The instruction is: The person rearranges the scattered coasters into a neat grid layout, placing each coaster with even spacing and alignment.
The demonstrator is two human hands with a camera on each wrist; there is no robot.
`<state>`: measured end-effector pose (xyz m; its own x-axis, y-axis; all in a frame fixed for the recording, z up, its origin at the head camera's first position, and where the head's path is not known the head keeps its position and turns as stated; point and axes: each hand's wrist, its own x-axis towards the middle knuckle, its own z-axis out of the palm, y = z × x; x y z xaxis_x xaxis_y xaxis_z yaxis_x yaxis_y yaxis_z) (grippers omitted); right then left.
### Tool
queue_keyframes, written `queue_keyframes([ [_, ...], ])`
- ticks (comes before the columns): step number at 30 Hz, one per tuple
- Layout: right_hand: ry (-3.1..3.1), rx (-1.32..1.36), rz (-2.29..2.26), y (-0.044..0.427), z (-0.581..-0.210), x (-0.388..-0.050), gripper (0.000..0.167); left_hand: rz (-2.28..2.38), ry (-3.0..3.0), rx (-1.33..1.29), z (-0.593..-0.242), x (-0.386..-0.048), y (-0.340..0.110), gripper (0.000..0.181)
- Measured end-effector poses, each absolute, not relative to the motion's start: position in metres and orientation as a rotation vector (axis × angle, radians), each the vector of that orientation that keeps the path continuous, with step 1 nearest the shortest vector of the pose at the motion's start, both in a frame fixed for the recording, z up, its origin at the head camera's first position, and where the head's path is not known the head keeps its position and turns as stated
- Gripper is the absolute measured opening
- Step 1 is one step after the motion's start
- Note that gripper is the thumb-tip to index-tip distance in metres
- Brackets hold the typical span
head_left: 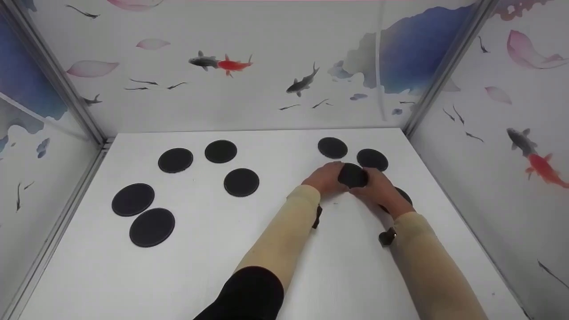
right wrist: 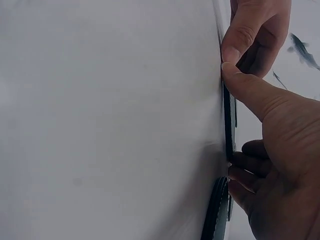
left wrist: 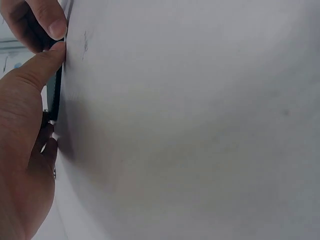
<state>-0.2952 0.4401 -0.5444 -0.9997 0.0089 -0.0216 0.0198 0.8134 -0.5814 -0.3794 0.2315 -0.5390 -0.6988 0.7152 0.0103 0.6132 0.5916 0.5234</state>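
Both hands are on one round black coaster at the right half of the white table. My left hand grips its left edge and my right hand grips its right edge. The thumbs meet at its near side. Edge-on, the coaster shows as a thin dark strip low against the table in the left wrist view. In the right wrist view, the fingers of the right hand curl at the coaster's edge. Another coaster is partly hidden beneath the right hand and wrist.
Two black coasters, one at the back and one just behind the right hand, lie close by. Several more, such as this coaster, are spread over the left half. Printed walls with metal edge strips enclose the white table.
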Motion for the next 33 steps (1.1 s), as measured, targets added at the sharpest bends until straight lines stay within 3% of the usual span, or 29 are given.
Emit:
queue_keyframes([
  [8, 2.972, 0.025, -0.931, 0.441, -0.545, -0.297, 0.093, 0.796, 2.617, 1.101, -0.536, -0.373, 0.229, 0.042],
  [18, 3.017, -0.011, -0.94, 0.441, -0.545, -0.297, 0.08, 0.711, 2.666, 1.139, -0.541, -0.384, 0.235, 0.043],
  [21, 3.023, -0.025, -0.925, 0.441, -0.546, -0.299, 0.08, 0.712, 2.674, 1.137, -0.544, -0.387, 0.232, 0.05],
  [28, 3.005, -0.008, -0.992, 0.445, -0.54, -0.297, 0.103, 0.849, 2.664, 1.083, -0.53, -0.382, 0.218, 0.077],
  [33, 3.034, -0.05, -1.031, 0.445, -0.536, -0.296, 0.103, 0.917, 2.641, 1.07, -0.522, -0.38, 0.21, 0.088],
])
